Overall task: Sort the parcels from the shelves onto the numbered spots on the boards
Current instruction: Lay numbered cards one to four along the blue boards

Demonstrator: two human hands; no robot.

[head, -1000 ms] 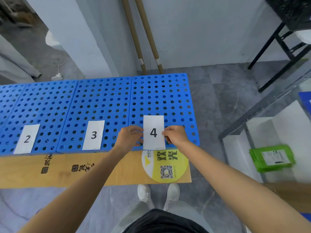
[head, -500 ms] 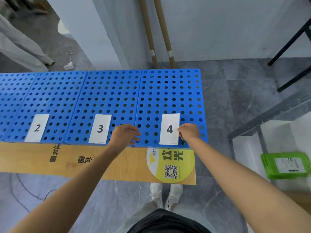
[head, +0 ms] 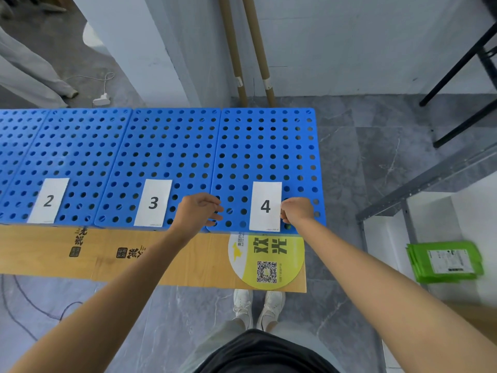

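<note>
Blue perforated boards (head: 172, 146) lie in a row on the floor, with white number cards near their front edges: card 2 (head: 48, 200), card 3 (head: 153, 203) and card 4 (head: 265, 205). My right hand (head: 297, 211) pinches the right edge of card 4, which lies flat on the rightmost board (head: 266, 146). Over the seam between the boards of 3 and 4 hovers my left hand (head: 200, 211), fingers loosely curled and holding nothing. A green parcel (head: 445, 261) with a white label lies on the low white shelf (head: 430, 211) at the right.
A flattened cardboard sheet (head: 188, 257) with a round yellow sticker (head: 266, 261) lies in front of the boards, just beyond my shoes. Two cardboard tubes (head: 242, 49) lean on the wall behind. A black frame (head: 462, 76) stands far right; a person's trouser legs (head: 27, 76) at far left.
My left hand has let go of card 4 and drawn back to the left. Card 4 has shifted right on its board, held by my right hand alone.
</note>
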